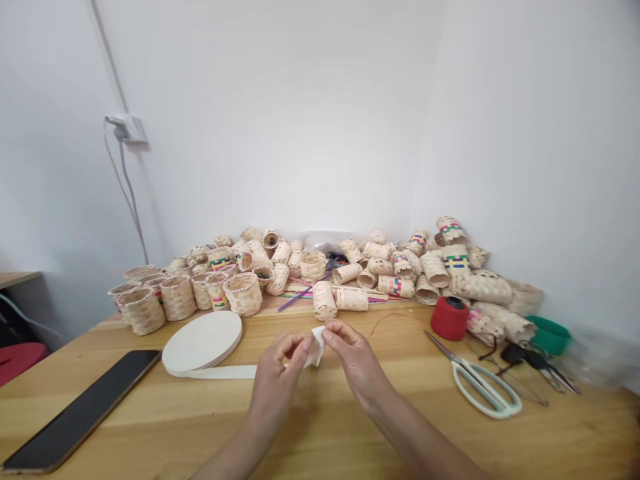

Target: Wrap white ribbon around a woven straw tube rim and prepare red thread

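A flat roll of white ribbon point(205, 337) lies on the wooden table, and its loose strip point(225, 373) runs right to my hands. My left hand point(280, 367) pinches the strip between thumb and fingers. The end of the ribbon point(316, 347) is folded over, and my right hand point(350, 350) grips its tip. Just beyond my hands stands a small woven basket point(325, 301), with another woven cylinder point(352, 299) lying on its side next to it. The part of the strip behind my left hand is hidden.
Woven baskets point(243, 295) crowd the back and left. A phone point(83, 410) lies at left. To the right are scissors point(483, 383), a red thread spool point(449, 319), a green spool point(550, 335) and keys point(540, 363). Coloured strips point(300, 298) lie among the baskets.
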A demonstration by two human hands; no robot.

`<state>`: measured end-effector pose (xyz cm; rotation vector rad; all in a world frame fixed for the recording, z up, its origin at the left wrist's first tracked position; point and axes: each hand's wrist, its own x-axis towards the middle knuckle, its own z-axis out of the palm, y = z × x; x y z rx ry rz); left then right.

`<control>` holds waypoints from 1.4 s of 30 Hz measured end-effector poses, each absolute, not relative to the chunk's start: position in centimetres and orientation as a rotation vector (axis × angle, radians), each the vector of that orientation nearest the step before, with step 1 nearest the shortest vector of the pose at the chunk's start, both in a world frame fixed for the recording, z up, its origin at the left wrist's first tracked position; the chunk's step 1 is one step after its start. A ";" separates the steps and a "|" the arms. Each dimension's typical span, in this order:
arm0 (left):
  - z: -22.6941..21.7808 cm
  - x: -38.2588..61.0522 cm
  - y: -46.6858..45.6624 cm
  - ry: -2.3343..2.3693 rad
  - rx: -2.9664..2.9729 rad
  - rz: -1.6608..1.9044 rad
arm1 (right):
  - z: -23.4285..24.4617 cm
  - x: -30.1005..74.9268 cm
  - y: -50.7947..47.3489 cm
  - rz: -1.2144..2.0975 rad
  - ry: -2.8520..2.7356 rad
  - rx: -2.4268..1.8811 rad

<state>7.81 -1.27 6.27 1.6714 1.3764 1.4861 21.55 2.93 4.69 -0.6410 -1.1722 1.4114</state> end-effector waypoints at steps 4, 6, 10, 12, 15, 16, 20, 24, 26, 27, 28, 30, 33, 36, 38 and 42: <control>6.0 7.9 -1.4 1.303 1.714 1.404 | 4.8 21.2 2.6 1.401 -1.172 -0.644; 5.9 8.0 -1.4 1.333 1.710 1.447 | 4.8 20.9 2.5 1.412 -1.168 -0.642; 6.1 7.8 -1.5 1.322 1.681 1.508 | 4.7 20.7 2.3 1.445 -1.149 -0.632; 6.2 7.7 -1.5 1.302 1.699 1.525 | 4.7 20.7 2.3 1.462 -1.137 -0.628; 6.3 7.4 -1.4 1.333 1.741 1.560 | 4.7 20.8 2.1 1.479 -1.122 -0.624; 6.4 7.4 -1.4 1.352 1.758 1.580 | 4.7 20.8 2.0 1.483 -1.119 -0.621; 6.3 7.1 -1.2 1.392 1.790 1.710 | 4.8 20.8 1.8 1.510 -1.114 -0.605; 6.1 6.9 -1.2 1.270 1.893 1.568 | 5.0 20.7 1.6 1.520 -1.112 -0.589; 6.0 6.9 -1.3 1.248 1.931 1.515 | 5.1 20.7 1.5 1.530 -1.114 -0.582; 6.0 6.9 -1.3 1.257 1.926 1.522 | 5.1 20.7 1.5 1.536 -1.113 -0.581; 6.0 7.0 -1.3 1.272 1.899 1.541 | 5.1 20.7 1.5 1.541 -1.112 -0.580; 5.9 7.1 -1.3 1.291 1.811 1.567 | 5.1 20.7 1.5 1.550 -1.109 -0.581; 5.8 7.2 -1.2 1.254 1.656 1.562 | 5.1 20.7 1.5 1.560 -1.109 -0.587; 5.6 7.2 -1.1 1.200 1.566 1.538 | 4.8 20.6 1.5 1.545 -1.140 -0.599; 5.5 7.1 -0.9 1.189 1.555 1.541 | 4.6 20.5 1.5 1.516 -1.191 -0.610; 5.5 6.6 -0.4 1.186 1.525 1.525 | 5.5 21.5 2.1 1.366 -1.358 -0.671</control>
